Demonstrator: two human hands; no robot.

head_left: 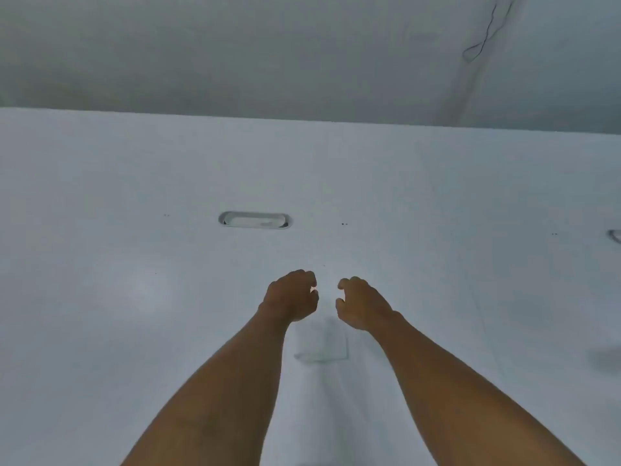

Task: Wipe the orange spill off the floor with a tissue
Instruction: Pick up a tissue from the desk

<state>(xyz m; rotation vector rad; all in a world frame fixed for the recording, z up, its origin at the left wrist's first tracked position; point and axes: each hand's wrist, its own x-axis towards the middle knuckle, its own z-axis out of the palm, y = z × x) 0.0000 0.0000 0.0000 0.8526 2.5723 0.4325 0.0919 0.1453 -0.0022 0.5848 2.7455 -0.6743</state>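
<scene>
left hand curled, apparently empty | right hand half open, empty | tissue lies flat on table beneath our wrists, probably for pickup | spill unseen

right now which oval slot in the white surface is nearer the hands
The fully visible oval slot just beyond the left hand; the other slot sits cut off at the far right edge.

The curled fingers of the left hand hide whatever they may pinch. Just behind that hand a pale, blurred square sheet lies on the white surface; its material cannot be told. Both forearms are cut off by the bottom edge.
</scene>
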